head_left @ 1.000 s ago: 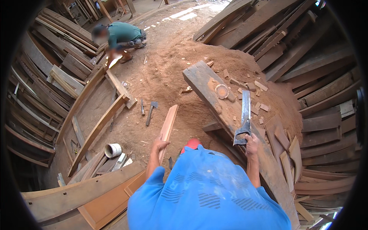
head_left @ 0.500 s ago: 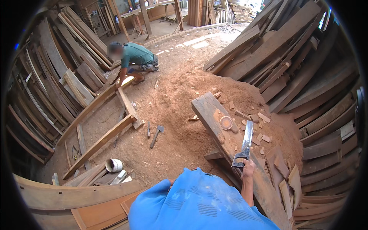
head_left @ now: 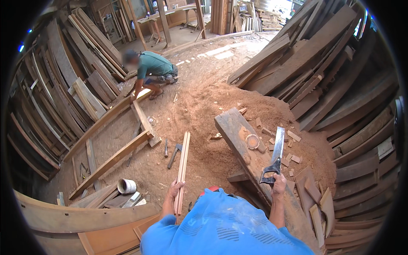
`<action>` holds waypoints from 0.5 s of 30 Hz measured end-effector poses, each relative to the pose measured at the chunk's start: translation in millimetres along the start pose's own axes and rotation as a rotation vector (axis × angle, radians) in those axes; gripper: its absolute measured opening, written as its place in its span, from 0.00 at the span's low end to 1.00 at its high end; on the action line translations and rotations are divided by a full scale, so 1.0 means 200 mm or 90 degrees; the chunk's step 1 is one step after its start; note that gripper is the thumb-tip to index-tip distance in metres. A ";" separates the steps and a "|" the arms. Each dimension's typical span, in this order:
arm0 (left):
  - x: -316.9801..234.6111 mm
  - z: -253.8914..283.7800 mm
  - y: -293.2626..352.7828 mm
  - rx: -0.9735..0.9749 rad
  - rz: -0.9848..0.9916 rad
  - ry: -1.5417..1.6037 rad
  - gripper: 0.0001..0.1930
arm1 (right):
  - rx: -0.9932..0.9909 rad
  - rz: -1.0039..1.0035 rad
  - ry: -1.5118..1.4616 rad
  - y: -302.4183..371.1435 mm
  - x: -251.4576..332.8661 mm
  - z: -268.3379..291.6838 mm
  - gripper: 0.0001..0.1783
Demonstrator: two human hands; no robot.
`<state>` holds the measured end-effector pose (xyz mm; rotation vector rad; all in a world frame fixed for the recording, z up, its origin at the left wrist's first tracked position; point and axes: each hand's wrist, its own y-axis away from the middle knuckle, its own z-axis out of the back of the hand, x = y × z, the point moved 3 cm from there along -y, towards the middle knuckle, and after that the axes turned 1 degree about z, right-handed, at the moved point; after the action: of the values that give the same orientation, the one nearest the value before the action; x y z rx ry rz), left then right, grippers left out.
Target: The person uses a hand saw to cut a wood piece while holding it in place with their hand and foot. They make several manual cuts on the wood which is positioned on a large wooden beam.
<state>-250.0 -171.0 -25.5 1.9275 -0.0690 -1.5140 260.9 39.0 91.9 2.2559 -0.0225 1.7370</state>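
Note:
My right hand (head_left: 279,185) is closed round the dark handle of a handsaw (head_left: 278,146), whose shiny blade points away from me above a thick plank (head_left: 250,155). In my left hand (head_left: 176,187) is a grooved wooden strip (head_left: 183,159), gripped near its lower part and standing out ahead of me over the sawdust. Its lowest end passes beside my blue shirt. A round wooden piece (head_left: 252,141) lies on the plank, beyond the saw's handle. Small offcuts (head_left: 294,136) are scattered to the right of the plank.
A hammer-like tool (head_left: 174,156) and a chisel-like tool (head_left: 165,148) lie on the ground at left, near a white bucket (head_left: 127,186). A co-worker (head_left: 154,66) crouches by a wooden frame (head_left: 114,163). Boards lean along both sides; sawdust (head_left: 263,104) is heaped beyond the plank.
My left hand has come out from in front of my shirt, bringing the wooden strip into view. My right hand still holds the saw, its blade now slightly more upright.

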 end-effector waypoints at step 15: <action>-1.14 -0.79 -0.13 0.455 -0.294 0.153 0.39 | 0.046 0.123 0.048 0.11 0.38 -0.17 0.11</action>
<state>-194.5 22.1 167.2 2.8401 -0.0671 -1.6724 245.5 38.2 176.5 2.3042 -0.1702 1.9486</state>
